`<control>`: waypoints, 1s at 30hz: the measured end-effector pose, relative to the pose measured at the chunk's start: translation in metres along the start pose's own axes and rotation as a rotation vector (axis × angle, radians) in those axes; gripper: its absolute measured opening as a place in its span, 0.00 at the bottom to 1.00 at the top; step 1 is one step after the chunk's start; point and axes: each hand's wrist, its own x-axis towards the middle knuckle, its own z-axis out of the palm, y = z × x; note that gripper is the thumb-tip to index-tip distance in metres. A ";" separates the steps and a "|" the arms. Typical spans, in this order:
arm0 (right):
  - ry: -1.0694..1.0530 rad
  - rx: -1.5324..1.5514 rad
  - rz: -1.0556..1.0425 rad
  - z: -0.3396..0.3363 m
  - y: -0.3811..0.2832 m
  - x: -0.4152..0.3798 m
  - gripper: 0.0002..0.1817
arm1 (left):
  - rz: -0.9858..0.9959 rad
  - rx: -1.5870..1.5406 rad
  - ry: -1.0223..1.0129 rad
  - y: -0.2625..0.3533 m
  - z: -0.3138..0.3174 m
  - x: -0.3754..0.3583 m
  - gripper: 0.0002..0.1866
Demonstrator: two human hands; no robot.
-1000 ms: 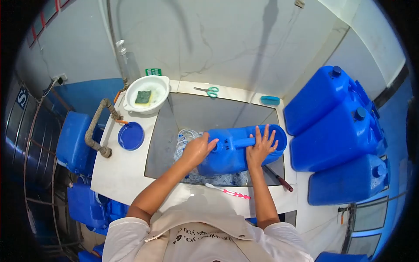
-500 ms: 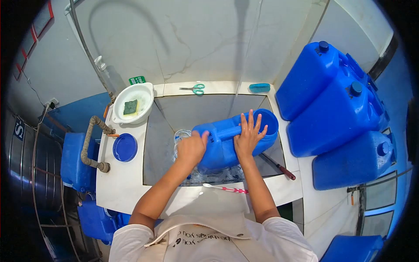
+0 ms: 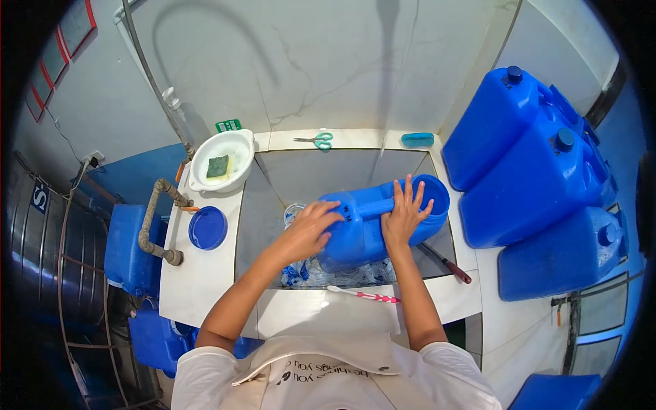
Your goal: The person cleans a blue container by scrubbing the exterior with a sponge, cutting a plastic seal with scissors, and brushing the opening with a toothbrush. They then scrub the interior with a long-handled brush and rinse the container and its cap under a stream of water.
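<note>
A blue plastic jerrycan (image 3: 369, 236) lies on its side over the sink, its wide open mouth facing right. My right hand (image 3: 406, 217) rests on it near that mouth, fingers spread across the handle. At the jug's left end is my left hand (image 3: 305, 231), with its fingers loosened and apart, the tips by the jug's top corner. Whatever is beneath the left palm is hidden. Below the jug, clear crumpled plastic with blue bits (image 3: 307, 273) lies in the sink (image 3: 260, 225).
A white basin (image 3: 236, 179) with a green-yellow sponge (image 3: 217, 167) and a blue lid (image 3: 208, 227) sit left. Scissors (image 3: 321, 141) and a teal brush (image 3: 417, 140) lie behind; a pink toothbrush (image 3: 369, 295) and dark-handled tool (image 3: 456, 272) in front. Several blue jerrycans (image 3: 526, 184) stand right.
My left hand has gone from a closed fist to loosened, spread fingers at the jug's left end. My right hand stays on the jug. The whole view has shifted slightly.
</note>
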 end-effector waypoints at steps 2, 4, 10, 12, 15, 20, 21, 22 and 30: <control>0.006 0.015 0.007 -0.001 0.001 -0.002 0.36 | 0.275 0.378 0.292 0.018 -0.010 -0.003 0.26; 0.005 0.022 0.007 -0.002 -0.002 -0.004 0.37 | -0.137 0.064 0.193 0.025 -0.017 0.005 0.25; 0.024 -0.016 0.012 -0.005 -0.001 -0.007 0.37 | 0.127 0.221 0.029 0.012 -0.012 -0.007 0.28; 0.015 -0.018 0.029 -0.009 0.000 -0.011 0.36 | 0.292 0.365 0.184 0.013 -0.014 -0.014 0.28; 0.012 -0.051 0.054 -0.011 -0.002 -0.021 0.34 | 0.024 0.192 0.327 -0.005 0.006 -0.016 0.25; -0.106 -0.132 0.066 -0.034 0.003 -0.037 0.34 | 0.288 0.419 0.258 -0.017 -0.003 -0.033 0.27; -0.142 -0.167 0.036 -0.046 0.005 -0.040 0.36 | 0.085 0.315 0.285 -0.018 -0.016 -0.040 0.26; -0.135 -0.176 0.045 -0.060 0.010 -0.038 0.36 | -0.108 0.207 0.306 -0.026 -0.031 -0.050 0.24; -0.833 -0.277 -0.344 -0.110 0.061 -0.005 0.32 | -0.845 0.619 0.257 -0.156 -0.031 -0.139 0.08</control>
